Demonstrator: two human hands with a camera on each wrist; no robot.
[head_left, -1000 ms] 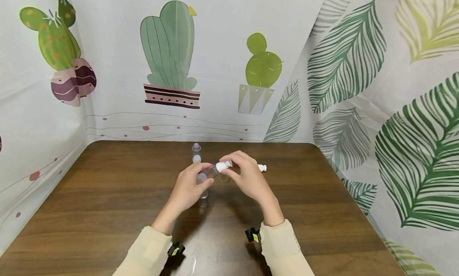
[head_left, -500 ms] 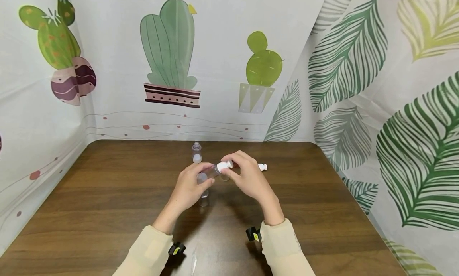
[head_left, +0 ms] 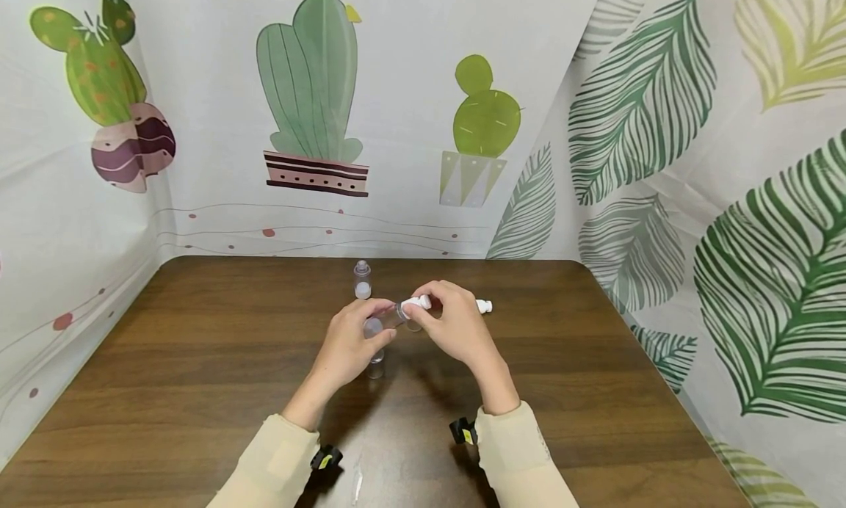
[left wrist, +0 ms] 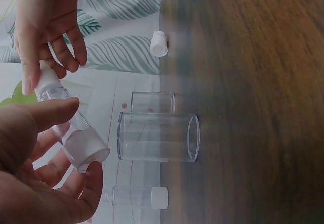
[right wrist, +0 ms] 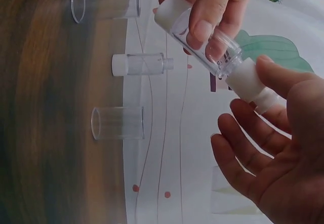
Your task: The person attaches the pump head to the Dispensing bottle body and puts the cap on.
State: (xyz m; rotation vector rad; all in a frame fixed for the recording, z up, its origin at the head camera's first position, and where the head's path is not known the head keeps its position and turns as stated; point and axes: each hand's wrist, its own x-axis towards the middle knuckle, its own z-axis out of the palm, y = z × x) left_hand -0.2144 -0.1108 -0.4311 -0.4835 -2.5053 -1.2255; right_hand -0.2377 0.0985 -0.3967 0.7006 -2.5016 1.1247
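My left hand [head_left: 350, 346] holds a small clear bottle with a white base [right wrist: 202, 39], tilted above the table. Thumb and fingers lie on both sides of its body. At the bottle's neck is a white pump top [right wrist: 247, 81], which my right hand [head_left: 459, 328] pinches between thumb and index finger. The other fingers of that hand are spread loosely below it. Whether the top is fully seated on the neck, I cannot tell. Beneath the hands stand a larger clear cover [left wrist: 159, 138] and a smaller clear cover [left wrist: 152, 102].
A second clear bottle with a white base [head_left: 362, 279] stands uncapped toward the back of the brown table [head_left: 198, 390]. Another white pump top [head_left: 485, 307] is behind my right hand. A patterned cloth [head_left: 410, 126] hangs along the table's back and sides.
My right thumb has shifted forward along the white pump top, and the right wrist has turned slightly leftward. The left hand keeps its grip on the bottle in nearly the same place.
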